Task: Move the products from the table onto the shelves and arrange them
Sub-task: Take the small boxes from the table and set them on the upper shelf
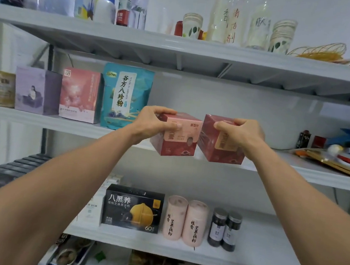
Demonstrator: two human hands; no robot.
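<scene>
Two matching dark red boxes are held up in front of the middle shelf (309,169). My left hand (155,122) grips the left red box (179,141) from its top and left side, thumb on the front face. My right hand (239,132) grips the right red box (218,146) by its top right corner. The two boxes hang side by side, nearly touching, just at the shelf's front edge and slightly tilted. To their left on the same shelf stands a teal pouch (126,96).
The middle shelf holds a pink box (79,95), a purple box (36,90) and a tin (2,88) at left, and toys on a tray (339,159) at right. Bottles and cups line the top shelf. The lower shelf carries a black box (132,208), pink canisters and dark jars.
</scene>
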